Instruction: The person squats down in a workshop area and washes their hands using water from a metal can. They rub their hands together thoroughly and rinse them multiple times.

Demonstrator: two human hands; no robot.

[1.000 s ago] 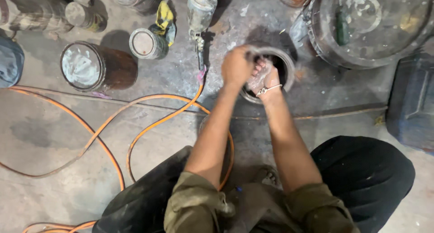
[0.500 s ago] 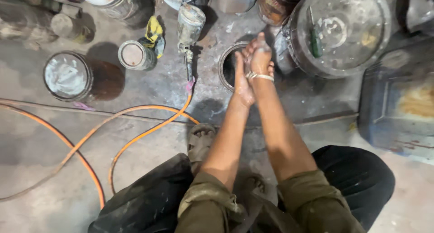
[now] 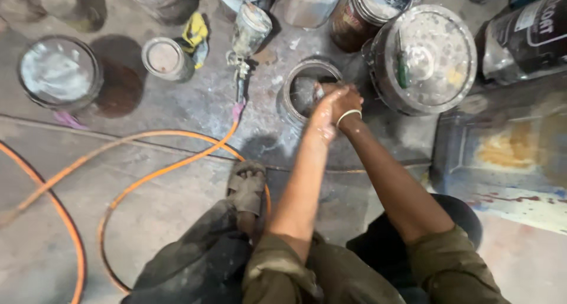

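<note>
Left hand: the left hand (image 3: 322, 118) is wet and pale, pressed on the right hand; I cannot tell its grip.
Right hand: the right hand (image 3: 345, 100) is curled shut, maybe on a small thing I can't make out.
Can: the open can (image 3: 295, 94) sits right under both hands, grey and messy inside.
Risk: it might tip if the hands push its rim.
Nearby: a spray gun (image 3: 245, 41) lies to the left.
</note>
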